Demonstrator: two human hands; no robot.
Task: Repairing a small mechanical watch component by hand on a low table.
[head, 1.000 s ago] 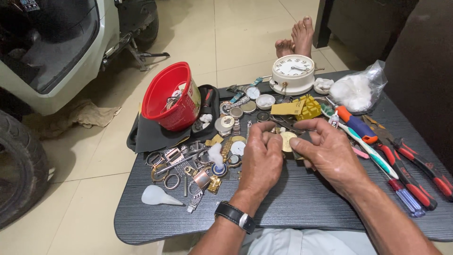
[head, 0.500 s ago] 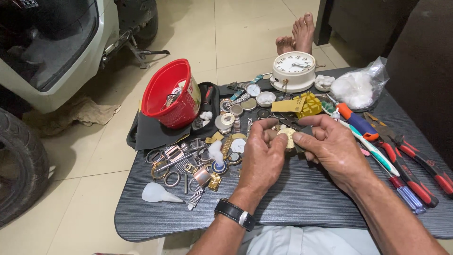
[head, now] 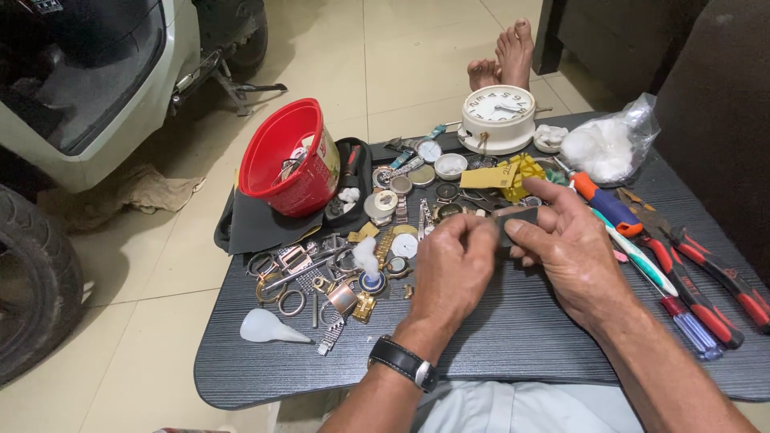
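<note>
Pinching small dark flat block (head: 513, 222), both hands (head: 449, 269) (head: 573, 248).

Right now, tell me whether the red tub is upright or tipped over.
Tipped. The red tub leans on its side on the black mat, its open mouth facing the camera, small metal bits inside.

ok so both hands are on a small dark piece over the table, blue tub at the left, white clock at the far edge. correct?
Not quite: the tub is red, not blue, as the head view shows. The rest holds: left hand and right hand are both on the small dark piece over the table, white clock at the far edge.
</note>
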